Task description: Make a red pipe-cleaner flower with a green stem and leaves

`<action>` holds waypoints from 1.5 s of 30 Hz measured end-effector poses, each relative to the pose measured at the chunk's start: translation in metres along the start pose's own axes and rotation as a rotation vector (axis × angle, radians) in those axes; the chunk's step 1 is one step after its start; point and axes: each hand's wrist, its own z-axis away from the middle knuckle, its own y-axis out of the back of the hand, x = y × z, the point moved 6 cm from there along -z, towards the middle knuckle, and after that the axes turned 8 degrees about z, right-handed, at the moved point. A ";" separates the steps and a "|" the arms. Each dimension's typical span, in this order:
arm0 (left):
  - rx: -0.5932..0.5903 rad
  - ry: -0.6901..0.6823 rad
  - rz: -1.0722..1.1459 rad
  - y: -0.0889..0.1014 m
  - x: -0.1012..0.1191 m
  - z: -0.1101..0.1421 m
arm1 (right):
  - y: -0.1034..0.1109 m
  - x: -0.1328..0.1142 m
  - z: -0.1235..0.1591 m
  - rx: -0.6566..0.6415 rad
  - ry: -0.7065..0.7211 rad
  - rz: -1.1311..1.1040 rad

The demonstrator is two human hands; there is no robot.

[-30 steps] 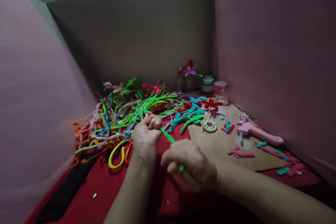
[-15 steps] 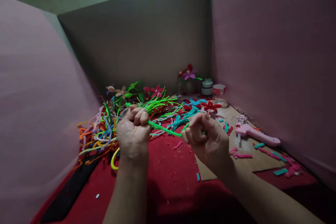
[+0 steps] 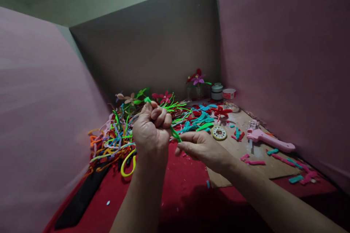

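My left hand (image 3: 153,127) is closed round a green pipe cleaner (image 3: 175,134), whose one end sticks out above the thumb. Below the left fist, the thumb and fingers of my right hand (image 3: 201,149) pinch the lower part of that same pipe cleaner. Behind the left hand lies a bundle of loose green pipe cleaners (image 3: 177,107). Beyond my right hand, blue-green fuzzy pieces (image 3: 202,117) and a green leaf shape (image 3: 205,126) lie near a round dial-like disc (image 3: 219,133).
Tangled coloured pipe cleaners (image 3: 109,149) heap at the left. A pink glue gun (image 3: 270,140) rests on cardboard (image 3: 226,178) at the right, among cut pieces. Fuzzy flowers (image 3: 197,79), a lidded jar (image 3: 217,91) and a small tub (image 3: 229,94) stand at the back. Pink walls flank the red cloth (image 3: 186,178).
My hands have come closer together, shortening the stretch of green pipe cleaner between them. My right hand has gone from a fist to a fingertip pinch, and the round disc now shows.
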 end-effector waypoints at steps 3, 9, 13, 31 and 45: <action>0.008 -0.007 -0.034 -0.001 -0.006 0.003 | 0.002 -0.002 -0.002 0.020 0.048 0.133; 0.100 0.174 -0.059 0.009 -0.020 0.001 | 0.004 0.009 -0.006 0.099 0.148 0.220; 0.129 0.163 -0.051 0.012 -0.009 -0.012 | 0.008 0.005 -0.003 0.189 0.199 0.355; 0.131 0.164 -0.130 0.023 -0.018 -0.028 | 0.018 0.011 -0.010 0.252 0.169 0.551; 0.005 -0.005 -0.111 0.026 -0.013 -0.026 | 0.017 0.018 -0.030 0.154 0.051 0.183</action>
